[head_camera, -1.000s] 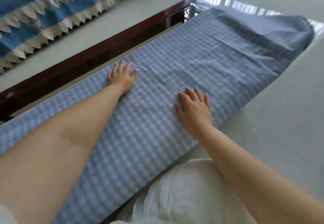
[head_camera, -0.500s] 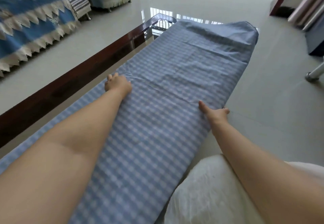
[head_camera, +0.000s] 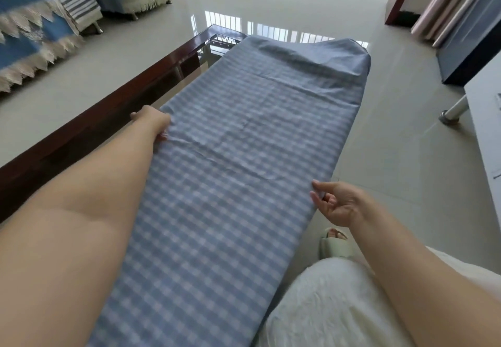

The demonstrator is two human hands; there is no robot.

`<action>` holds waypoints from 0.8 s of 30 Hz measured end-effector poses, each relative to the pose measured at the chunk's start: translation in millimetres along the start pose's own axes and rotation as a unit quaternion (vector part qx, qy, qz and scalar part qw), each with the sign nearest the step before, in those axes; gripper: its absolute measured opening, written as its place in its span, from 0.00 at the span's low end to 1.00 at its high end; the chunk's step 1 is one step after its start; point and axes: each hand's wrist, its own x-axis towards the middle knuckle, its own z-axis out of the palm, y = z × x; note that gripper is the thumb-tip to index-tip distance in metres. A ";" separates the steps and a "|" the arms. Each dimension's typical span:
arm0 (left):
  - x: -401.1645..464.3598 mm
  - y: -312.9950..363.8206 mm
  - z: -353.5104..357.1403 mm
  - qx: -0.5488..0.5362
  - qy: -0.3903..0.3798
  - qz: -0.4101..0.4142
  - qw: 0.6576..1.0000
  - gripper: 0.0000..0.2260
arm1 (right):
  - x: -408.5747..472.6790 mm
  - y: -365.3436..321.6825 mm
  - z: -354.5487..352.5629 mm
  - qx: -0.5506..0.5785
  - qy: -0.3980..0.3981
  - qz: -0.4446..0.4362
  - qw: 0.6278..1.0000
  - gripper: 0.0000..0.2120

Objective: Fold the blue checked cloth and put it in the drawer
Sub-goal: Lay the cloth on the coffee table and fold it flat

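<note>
The blue checked cloth (head_camera: pixel 244 162) lies folded into a long strip along a glass-topped table with a dark wooden frame (head_camera: pixel 113 108). Its far end hangs rumpled over the table's far edge. My left hand (head_camera: pixel 153 120) grips the cloth's left edge, fingers curled into the fabric, which wrinkles beside them. My right hand (head_camera: pixel 337 203) is at the cloth's right edge, thumb and fingertips pinching the hem. No drawer is in view.
A sofa with a blue and white lace cover (head_camera: pixel 29 37) stands at the left. A white table with a metal leg (head_camera: pixel 482 129) is at the right, a dark cabinet (head_camera: pixel 471 48) behind it. A sandalled foot (head_camera: pixel 336 243) is on the tiled floor.
Both hands lay flat on the cloth a second ago. They have slid outward to its two long edges and now hold them. The view has tilted up toward the far end.
</note>
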 end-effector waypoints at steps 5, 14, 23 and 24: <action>6.3 -0.1 -2.1 -0.173 -0.041 0.002 0.984 0.20 | -3.9 3.4 0.1 0.031 -0.032 -0.035 0.998 0.08; -28.2 29.6 -61.8 -0.357 -0.045 0.082 0.930 0.19 | -50.4 -4.5 2.5 0.081 0.037 -0.272 0.958 0.07; -67.5 -28.1 -123.7 -0.644 -0.051 0.009 0.763 0.12 | -132.1 50.2 23.6 -0.034 -0.030 -0.333 0.942 0.05; -60.0 -48.1 -131.1 -0.630 -0.016 -0.023 0.776 0.13 | -138.0 65.9 27.9 -0.062 -0.053 -0.298 0.951 0.05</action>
